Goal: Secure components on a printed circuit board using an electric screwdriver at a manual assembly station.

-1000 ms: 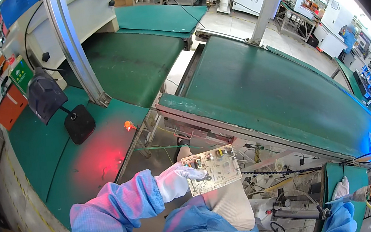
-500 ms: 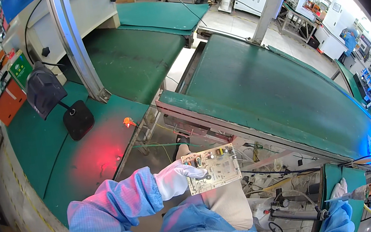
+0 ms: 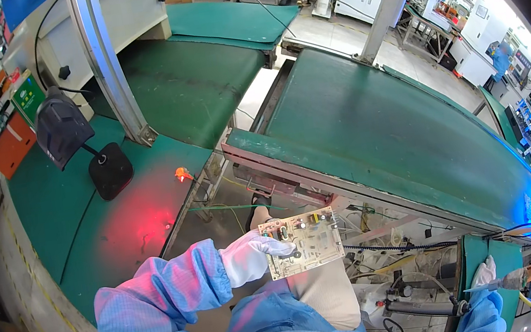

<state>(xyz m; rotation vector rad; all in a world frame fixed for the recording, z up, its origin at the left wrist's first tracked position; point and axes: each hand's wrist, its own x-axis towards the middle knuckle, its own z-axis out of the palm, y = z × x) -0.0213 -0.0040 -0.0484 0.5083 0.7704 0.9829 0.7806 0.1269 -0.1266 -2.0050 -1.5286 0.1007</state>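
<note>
A pale circuit board (image 3: 312, 245) is tilted towards me over my lap, its component side up. My left hand (image 3: 254, 253), in a white glove, grips the board's left edge, thumb lying over the top face. Black, yellow and silver parts stand along the board's far edge. At the lower right, my right hand (image 3: 484, 272), also white-gloved, rests on a green-topped surface (image 3: 507, 255). Its fingers look stretched out, with nothing visible in them. A pointed grey nozzle (image 3: 492, 284) crosses in front of the right wrist.
A green conveyor belt (image 3: 377, 129) runs ahead, with a second belt (image 3: 198, 83) beyond its left end. On the left table, a black stand (image 3: 112, 172) and an orange part (image 3: 183, 174) sit near a red glow. A metal post (image 3: 111, 72) rises there. Hoses and cables (image 3: 406, 282) fill the frame below.
The board and my left hand have barely shifted. My right hand stays on the green surface. The whole view has drifted very slightly.
</note>
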